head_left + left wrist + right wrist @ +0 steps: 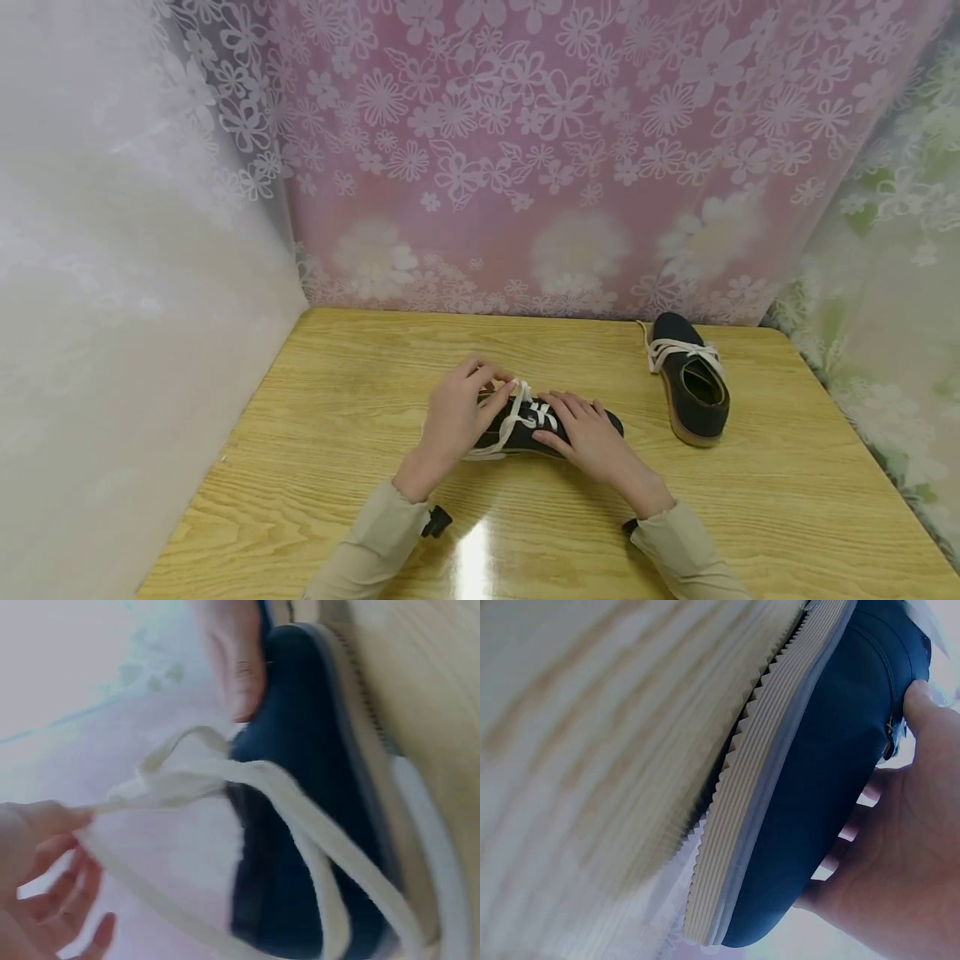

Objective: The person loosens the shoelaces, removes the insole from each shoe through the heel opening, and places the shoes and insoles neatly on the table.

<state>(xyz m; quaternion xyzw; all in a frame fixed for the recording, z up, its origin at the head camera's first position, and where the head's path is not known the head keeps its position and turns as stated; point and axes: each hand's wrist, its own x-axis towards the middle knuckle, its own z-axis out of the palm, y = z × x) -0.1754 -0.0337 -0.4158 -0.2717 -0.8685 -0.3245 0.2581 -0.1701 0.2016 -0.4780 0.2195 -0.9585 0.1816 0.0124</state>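
A dark navy lace-up shoe (615, 423) lies sole down on the table, toe to the right. My left hand (453, 417) pinches a white shoelace (180, 784) between thumb and fingertip, pulling it up from the shoe's opening; its other fingers are spread in the left wrist view. Loose lace hangs over the near side of the shoe. My right hand (596, 437) holds the front part of the shoe from above, thumb on the near side by the lacing and fingers across the far side. In the right wrist view, its palm (907, 862) is beside the dark upper and ridged pale sole (735, 802).
A second dark shoe (686, 383) with white laces stands at the back right of the wooden table (360, 367), toe toward the back. A pink floral curtain (480, 167) hangs behind the table, with pale sheets (135, 292) at the left and right.
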